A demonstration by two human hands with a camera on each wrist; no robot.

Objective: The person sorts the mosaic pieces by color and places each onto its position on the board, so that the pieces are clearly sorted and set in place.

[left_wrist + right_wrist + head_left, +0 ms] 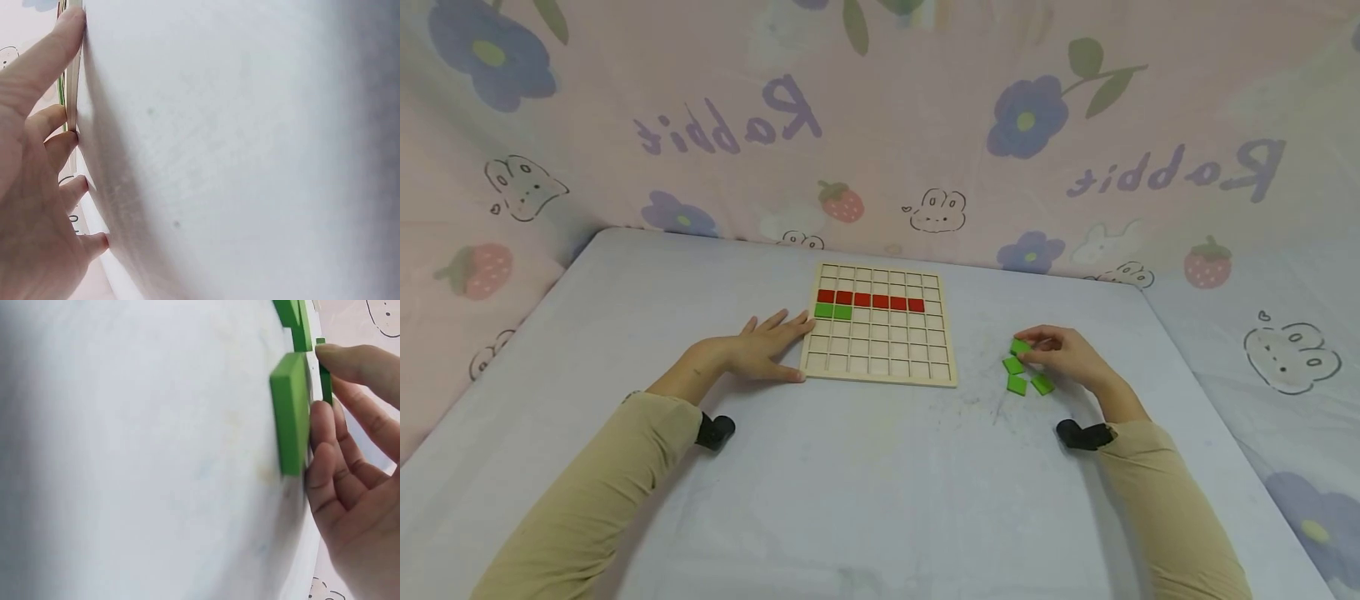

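A light wooden grid board [880, 342] lies on the table with a row of red tiles [862, 300] and two green tiles [833, 312] below the row's left end. My left hand [756, 346], fingers spread, touches the board's left edge; in the left wrist view, the hand [44, 162] has its thumb at that edge. Right of the board, my right hand [1063, 354] pinches a green tile [1019, 347] between thumb and fingers. Three loose green tiles [1017, 385] lie beside it. The right wrist view shows the hand [362, 450] holding the tile [325, 381] close to the table.
A white cloth [865, 500] covers the table. Behind it hangs a pink patterned curtain [880, 125] with rabbits, flowers and strawberries. Faint marks show on the cloth between the board and the loose tiles.
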